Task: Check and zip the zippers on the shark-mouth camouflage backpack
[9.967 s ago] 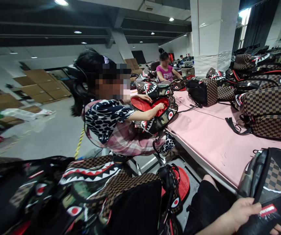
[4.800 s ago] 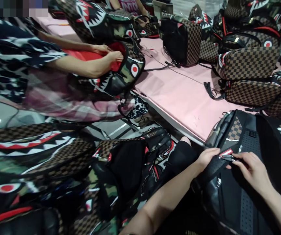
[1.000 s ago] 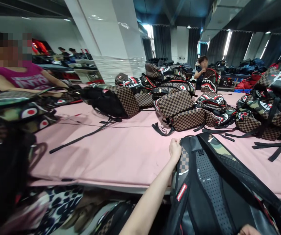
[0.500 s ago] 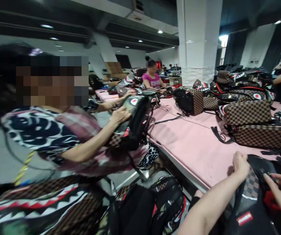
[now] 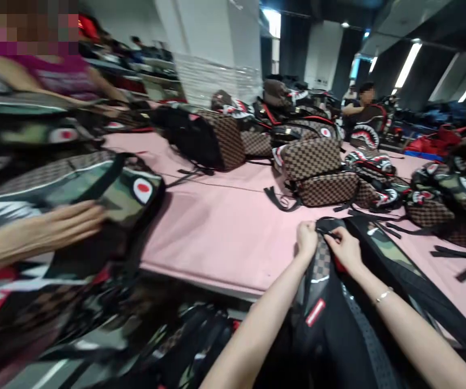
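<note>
A black backpack (image 5: 324, 329) with a grey-brown checkered panel and a red label leans upright at the table edge in front of me. My left hand (image 5: 307, 239) is closed on the backpack's upper edge, beside the checkered panel. Close to its right, my right hand (image 5: 345, 249) pinches at the same top edge, thumb and fingers together. A bit of red shows just under the right hand. What exactly lies between the right fingertips is too small to make out. A camouflage side panel (image 5: 395, 254) shows along the bag's right side.
A pink-covered table (image 5: 212, 232) stretches ahead. On it lie checkered backpacks (image 5: 318, 167), a black-and-checkered backpack (image 5: 204, 135) and a pile of bags (image 5: 452, 194) at right. A co-worker's hand (image 5: 71, 224) rests on a camouflage backpack (image 5: 135, 200) at left. More bags (image 5: 192, 340) lie below the table edge.
The view has swung to the right, so my hands and the backpack sit nearer the middle. My right hand has come closer to my left at the top edge.
</note>
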Demonstrator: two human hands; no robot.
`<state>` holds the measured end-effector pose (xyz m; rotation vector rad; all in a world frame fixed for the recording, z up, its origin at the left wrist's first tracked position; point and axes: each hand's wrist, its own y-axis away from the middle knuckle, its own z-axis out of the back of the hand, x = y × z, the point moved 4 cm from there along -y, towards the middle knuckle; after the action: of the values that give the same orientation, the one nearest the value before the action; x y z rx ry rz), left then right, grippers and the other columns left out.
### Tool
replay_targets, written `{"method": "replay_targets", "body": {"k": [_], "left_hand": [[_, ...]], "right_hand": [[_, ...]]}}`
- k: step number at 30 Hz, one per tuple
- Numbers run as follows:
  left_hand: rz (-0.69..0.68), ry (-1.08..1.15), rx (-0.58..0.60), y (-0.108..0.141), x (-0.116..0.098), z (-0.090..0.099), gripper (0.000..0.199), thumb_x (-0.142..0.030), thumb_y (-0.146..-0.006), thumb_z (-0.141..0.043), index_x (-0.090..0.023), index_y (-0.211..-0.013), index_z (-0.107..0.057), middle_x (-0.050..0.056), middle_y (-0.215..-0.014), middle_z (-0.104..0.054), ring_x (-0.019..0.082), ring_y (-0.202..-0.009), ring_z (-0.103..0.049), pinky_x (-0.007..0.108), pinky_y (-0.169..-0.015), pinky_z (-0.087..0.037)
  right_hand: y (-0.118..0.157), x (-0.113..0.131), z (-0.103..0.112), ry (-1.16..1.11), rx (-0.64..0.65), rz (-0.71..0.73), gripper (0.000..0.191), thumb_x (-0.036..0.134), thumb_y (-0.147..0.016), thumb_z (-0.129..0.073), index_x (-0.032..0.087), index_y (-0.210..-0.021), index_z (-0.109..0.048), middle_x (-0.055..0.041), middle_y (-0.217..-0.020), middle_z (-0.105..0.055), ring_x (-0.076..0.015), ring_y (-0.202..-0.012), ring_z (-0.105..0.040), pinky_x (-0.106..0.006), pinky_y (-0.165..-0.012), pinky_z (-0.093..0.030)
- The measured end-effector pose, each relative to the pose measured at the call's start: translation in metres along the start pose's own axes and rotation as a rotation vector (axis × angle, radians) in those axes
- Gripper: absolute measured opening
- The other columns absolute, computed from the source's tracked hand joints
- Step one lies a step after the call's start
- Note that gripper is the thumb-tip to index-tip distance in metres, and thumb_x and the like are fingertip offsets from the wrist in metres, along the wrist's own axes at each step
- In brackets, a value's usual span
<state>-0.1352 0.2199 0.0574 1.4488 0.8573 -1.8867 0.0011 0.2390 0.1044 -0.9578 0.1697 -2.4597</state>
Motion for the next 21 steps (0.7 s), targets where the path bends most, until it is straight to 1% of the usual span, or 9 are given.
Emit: {"method": "replay_targets", "body": {"k": [3,6,11,15,18,21], "left_hand": [[0.0,0.005,0.026,-0.009,0.007,-0.002,0.018,-0.026,-0.083,-0.048,-0.014,-0.074,-0.058,0.005,-0.081,-0.062,0.017,-0.082,-0.057,0.035,-0.077,-0.045],[-0.008,-0.008,0.005,-0.009,0.008,0.001,0.018,-0.022,-0.079,-0.044,-0.016,-0.067,-0.057,0.006,-0.077,-0.062,0.02,-0.081,-0.057,0.033,-0.078,-0.043],[-0.04,-0.013,-0.029,-0.007,0.004,0.002,0.015,-0.024,-0.075,-0.045,-0.018,-0.066,-0.054,0.007,-0.079,-0.06,0.021,-0.085,-0.055,0.034,-0.082,-0.041],[-0.051,0.018,-0.025,-0.011,0.001,0.003,0.016,-0.028,-0.075,-0.046,-0.019,-0.063,-0.052,0.006,-0.078,-0.059,0.021,-0.085,-0.054,0.034,-0.084,-0.041],[-0.023,0.064,-0.007,-0.017,0.002,0.011,0.019,-0.031,-0.076,-0.045,-0.018,-0.065,-0.053,0.004,-0.073,-0.06,0.019,-0.077,-0.056,0.032,-0.077,-0.044],[0.02,0.1,-0.032,-0.016,0.009,0.033,0.019,-0.033,-0.076,-0.048,-0.017,-0.073,-0.057,0.004,-0.077,-0.062,0.018,-0.078,-0.058,0.03,-0.075,-0.046]], "right_hand": [[-0.004,-0.002,-0.005,0.021,0.027,0.0,0.023,0.043,-0.078,-0.053,0.023,-0.085,-0.059,-0.0014,-0.076,-0.067,-0.0171,-0.072,-0.063,-0.024,-0.062,-0.044],[-0.005,-0.002,-0.007,0.054,0.023,0.002,0.023,0.044,-0.08,-0.053,0.023,-0.087,-0.058,-0.0014,-0.076,-0.066,-0.0169,-0.072,-0.062,-0.024,-0.06,-0.041],[-0.008,-0.005,-0.012,0.07,0.024,-0.004,0.022,0.044,-0.08,-0.053,0.024,-0.088,-0.058,-0.0011,-0.077,-0.065,-0.0173,-0.073,-0.061,-0.023,-0.059,-0.039],[-0.01,-0.006,-0.016,0.003,0.006,0.037,0.019,0.04,-0.081,-0.05,0.022,-0.081,-0.059,-0.0002,-0.075,-0.064,-0.0156,-0.069,-0.059,-0.023,-0.061,-0.04],[-0.003,-0.003,-0.011,-0.163,0.007,0.008,0.02,0.038,-0.08,-0.05,0.02,-0.077,-0.057,-0.0002,-0.074,-0.063,-0.0138,-0.068,-0.057,-0.022,-0.063,-0.042],[0.019,0.003,0.006,-0.302,0.096,0.011,0.02,0.038,-0.078,-0.053,0.018,-0.075,-0.054,0.0009,-0.07,-0.059,-0.0121,-0.063,-0.054,-0.021,-0.061,-0.041]]}}
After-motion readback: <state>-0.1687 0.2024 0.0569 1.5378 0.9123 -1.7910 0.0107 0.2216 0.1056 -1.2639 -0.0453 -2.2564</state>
